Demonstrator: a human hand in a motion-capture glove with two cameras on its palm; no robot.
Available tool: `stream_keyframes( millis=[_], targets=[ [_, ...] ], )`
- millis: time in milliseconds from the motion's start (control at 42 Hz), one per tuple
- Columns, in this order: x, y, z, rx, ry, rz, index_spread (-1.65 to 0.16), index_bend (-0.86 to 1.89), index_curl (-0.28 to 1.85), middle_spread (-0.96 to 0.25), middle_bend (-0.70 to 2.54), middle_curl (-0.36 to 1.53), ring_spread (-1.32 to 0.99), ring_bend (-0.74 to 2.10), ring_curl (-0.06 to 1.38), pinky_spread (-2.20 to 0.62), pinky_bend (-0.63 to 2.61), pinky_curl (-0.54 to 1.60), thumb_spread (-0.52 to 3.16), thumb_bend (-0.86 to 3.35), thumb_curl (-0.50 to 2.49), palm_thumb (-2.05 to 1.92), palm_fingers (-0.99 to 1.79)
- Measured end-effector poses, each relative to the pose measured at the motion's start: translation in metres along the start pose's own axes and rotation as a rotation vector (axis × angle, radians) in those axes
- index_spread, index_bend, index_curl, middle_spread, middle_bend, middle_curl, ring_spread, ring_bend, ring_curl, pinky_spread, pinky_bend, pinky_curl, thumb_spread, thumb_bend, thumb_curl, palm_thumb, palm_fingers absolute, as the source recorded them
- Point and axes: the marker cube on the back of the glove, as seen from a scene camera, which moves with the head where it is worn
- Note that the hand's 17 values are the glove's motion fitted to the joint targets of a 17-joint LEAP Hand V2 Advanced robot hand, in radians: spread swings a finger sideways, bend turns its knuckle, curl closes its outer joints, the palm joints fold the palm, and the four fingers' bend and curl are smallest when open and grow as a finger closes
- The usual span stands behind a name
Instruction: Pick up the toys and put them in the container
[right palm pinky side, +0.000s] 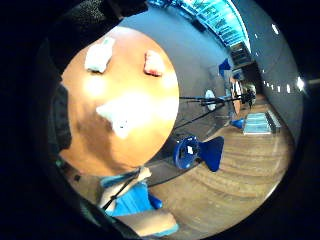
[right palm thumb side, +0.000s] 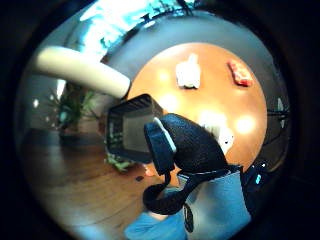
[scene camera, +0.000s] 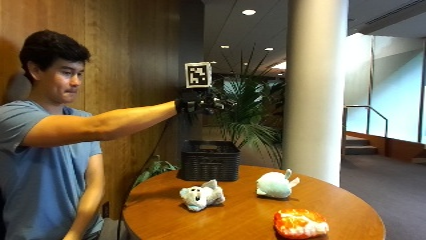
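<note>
I see a round wooden bench (scene camera: 246, 220) standing beside a wood-panelled wall (scene camera: 133, 60). Behind it rises a thick white column (scene camera: 316, 90), with a leafy palm plant (scene camera: 249, 107) between column and wall. Recessed ceiling lights (scene camera: 249, 12) glow overhead. Farther back there are steps with a handrail (scene camera: 366, 117) and a bright pale wall. From the palm views I make out a wooden floor (right palm pinky side: 240, 170) and a blue chair (right palm pinky side: 197, 150) near the bench.
</note>
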Motion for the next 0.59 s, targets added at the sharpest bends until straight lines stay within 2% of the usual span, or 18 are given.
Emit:
stream_keyframes(
  millis=[95,285,547,595],
  targets=[
    [0.001,0.004,-0.007,-0.016,-0.088,-0.017,-0.24,0.16,0.1,0.0,0.19,0.1,-0.01,0.18,0.04,0.01,0.73,0.23,0.97,-0.02,0.05,-0.02,0.02],
    [0.023,-0.008,0.016,-0.028,-0.033,0.158,-0.27,0.14,0.14,0.0,0.19,0.15,-0.01,0.2,0.07,0.02,0.78,0.26,1.13,-0.03,0.08,-0.04,-0.04],
    [0.044,0.003,0.073,-0.054,0.027,-0.005,-0.29,0.11,0.16,0.0,0.17,0.2,0.01,0.2,0.11,0.03,0.87,0.31,1.14,-0.05,0.12,-0.06,-0.1],
    [0.046,0.006,0.086,-0.071,0.033,0.021,-0.29,0.1,0.16,0.0,0.16,0.2,0.01,0.2,0.12,0.04,0.89,0.31,1.14,-0.05,0.13,-0.06,-0.12]
  ],
)
